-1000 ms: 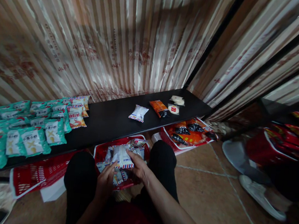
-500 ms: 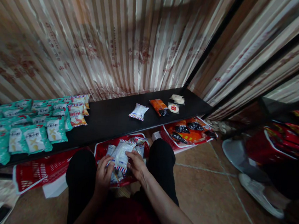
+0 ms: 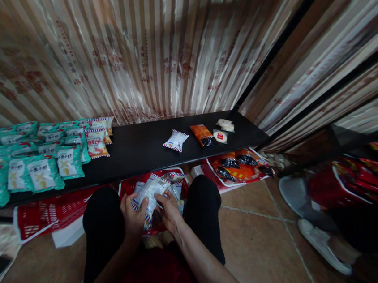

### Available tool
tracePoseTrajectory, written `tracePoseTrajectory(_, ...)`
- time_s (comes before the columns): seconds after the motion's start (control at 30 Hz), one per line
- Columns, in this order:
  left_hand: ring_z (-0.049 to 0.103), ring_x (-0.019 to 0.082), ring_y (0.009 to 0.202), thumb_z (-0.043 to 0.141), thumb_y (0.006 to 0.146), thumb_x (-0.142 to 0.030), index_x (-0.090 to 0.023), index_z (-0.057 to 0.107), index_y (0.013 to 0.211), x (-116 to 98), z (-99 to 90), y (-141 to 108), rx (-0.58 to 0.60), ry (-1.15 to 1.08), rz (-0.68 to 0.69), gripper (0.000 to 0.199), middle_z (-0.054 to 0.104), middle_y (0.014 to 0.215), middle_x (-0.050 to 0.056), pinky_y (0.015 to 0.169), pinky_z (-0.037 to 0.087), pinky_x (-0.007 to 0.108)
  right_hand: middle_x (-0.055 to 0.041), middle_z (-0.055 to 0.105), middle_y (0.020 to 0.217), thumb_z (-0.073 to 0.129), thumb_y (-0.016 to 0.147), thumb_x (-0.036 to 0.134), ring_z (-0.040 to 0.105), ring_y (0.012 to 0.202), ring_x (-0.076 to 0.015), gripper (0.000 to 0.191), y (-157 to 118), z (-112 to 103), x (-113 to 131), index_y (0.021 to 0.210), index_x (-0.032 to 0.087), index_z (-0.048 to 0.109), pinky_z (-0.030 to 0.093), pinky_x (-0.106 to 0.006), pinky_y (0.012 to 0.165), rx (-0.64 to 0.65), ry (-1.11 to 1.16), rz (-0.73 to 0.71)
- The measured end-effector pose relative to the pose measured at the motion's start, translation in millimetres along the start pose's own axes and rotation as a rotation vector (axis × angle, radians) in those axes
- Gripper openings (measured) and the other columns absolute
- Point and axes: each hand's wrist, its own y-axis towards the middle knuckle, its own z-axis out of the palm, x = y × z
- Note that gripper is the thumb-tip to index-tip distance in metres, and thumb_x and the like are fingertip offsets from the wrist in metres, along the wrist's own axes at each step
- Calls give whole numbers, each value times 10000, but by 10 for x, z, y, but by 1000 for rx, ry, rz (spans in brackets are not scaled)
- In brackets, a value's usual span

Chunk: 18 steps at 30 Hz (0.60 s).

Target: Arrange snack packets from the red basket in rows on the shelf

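Note:
Between my knees, my left hand (image 3: 134, 214) and my right hand (image 3: 169, 209) hold a white snack bag (image 3: 152, 196) with a red-and-blue striped edge. My left fingers and thumb close on its left and lower side, while my right fingers grip its right side. Under the bag is a red plastic basket (image 3: 123, 188) with more bags of the same kind in it. Another white striped bag (image 3: 175, 140) lies face down on the black shelf (image 3: 135, 140) ahead. Part of the right fingertips is hidden by shadow.
Teal snack bags (image 3: 43, 173) stand in rows at the shelf's left, beside red-and-white bags (image 3: 97, 143). An orange packet (image 3: 201, 134) and round white packets (image 3: 220, 136) lie at right. Below are red baskets (image 3: 42, 216). Another person's shoe (image 3: 323, 245) is on the floor at right.
The bag in my hands has tilted and shifted slightly left. My left hand has turned, with its thumb now up against the bag's front. The shelf items stay where they were.

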Motion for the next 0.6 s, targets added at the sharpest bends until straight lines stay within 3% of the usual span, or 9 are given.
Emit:
tracePoseTrajectory(0.2, 425, 282, 1190, 591, 699, -399, -179, 551, 967, 16, -18, 25, 23, 15, -14, 349, 436, 1201, 125, 1037, 331, 452, 31, 642, 715, 751, 509, 156, 606, 693, -123, 352, -33, 13, 49, 791, 220, 549, 496, -221, 641, 41, -5, 32)
tracePoseTrajectory(0.37, 417, 286, 1202, 578, 689, -364, -156, 551, 975, 29, -52, 47, 47, 39, -31, 354, 426, 1219, 144, 1042, 324, 447, 3, 663, 828, 751, 633, 325, 614, 766, -126, 270, 16, -5, 96, 812, 211, 584, 500, -225, 655, 32, -79, 89)
tracePoseTrajectory(0.6, 405, 285, 1220, 560, 708, -348, -160, 549, 980, 51, -53, 7, 30, 59, 44, 331, 400, 1270, 147, 1059, 308, 454, 16, 620, 630, 752, 652, 336, 582, 574, -100, 258, 143, -62, 64, 651, 186, 543, 503, -209, 567, 15, -179, 61)
